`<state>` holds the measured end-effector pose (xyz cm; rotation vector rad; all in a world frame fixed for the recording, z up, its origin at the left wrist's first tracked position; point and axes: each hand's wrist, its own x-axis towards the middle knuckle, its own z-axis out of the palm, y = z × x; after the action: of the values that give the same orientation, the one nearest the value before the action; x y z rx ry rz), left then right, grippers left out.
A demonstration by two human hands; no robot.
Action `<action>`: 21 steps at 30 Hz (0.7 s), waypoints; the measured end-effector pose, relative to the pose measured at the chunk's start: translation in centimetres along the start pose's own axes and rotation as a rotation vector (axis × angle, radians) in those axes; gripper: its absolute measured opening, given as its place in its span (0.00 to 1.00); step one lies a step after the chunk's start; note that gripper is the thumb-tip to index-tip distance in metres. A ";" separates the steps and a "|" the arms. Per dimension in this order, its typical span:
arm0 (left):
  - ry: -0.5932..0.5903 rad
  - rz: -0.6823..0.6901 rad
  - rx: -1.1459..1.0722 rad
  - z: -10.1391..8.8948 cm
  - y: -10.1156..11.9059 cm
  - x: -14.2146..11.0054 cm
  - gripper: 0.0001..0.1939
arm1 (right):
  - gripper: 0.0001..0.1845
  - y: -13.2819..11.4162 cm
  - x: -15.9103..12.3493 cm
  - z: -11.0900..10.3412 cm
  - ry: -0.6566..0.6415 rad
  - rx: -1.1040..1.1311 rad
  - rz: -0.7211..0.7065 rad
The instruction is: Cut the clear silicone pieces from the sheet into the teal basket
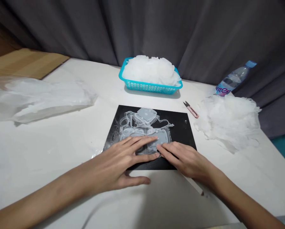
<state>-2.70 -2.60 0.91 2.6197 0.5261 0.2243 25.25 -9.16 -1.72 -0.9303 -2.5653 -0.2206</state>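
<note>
A translucent moulded silicone sheet (144, 125) with frame-like cutouts lies on a black mat (184, 127) in the middle of the white table (49, 152). My left hand (122, 160) lies flat with its fingers stretched out over the near part of the sheet. My right hand (184, 159) rests beside it, fingertips pressing the sheet's near right edge where the two hands meet. Neither hand grips anything.
A turquoise basket (149, 86) heaped with white translucent pieces stands behind the mat. Small pink-handled snips (191, 109) lie right of the mat, next to a loose heap of white scraps (229, 119) and a water bottle (234, 79). A clear plastic bag (35, 97) lies at left.
</note>
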 end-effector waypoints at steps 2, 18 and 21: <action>-0.007 -0.011 -0.009 0.1 0.0 -0.1 0.33 | 0.20 0.2 0.4 -0.1 0.015 -0.004 0.048; -0.016 -0.084 -0.006 -0.9 0.7 0.1 0.28 | 0.11 5.3 2.2 -1.4 0.489 0.394 0.850; -0.027 -0.117 -0.041 -1.4 0.8 0.4 0.27 | 0.11 4.5 2.2 -2.5 0.545 0.413 0.864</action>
<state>-2.42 -2.54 2.60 2.5385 0.6555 0.1607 27.37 -5.10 1.52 -1.4489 -1.4691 0.2634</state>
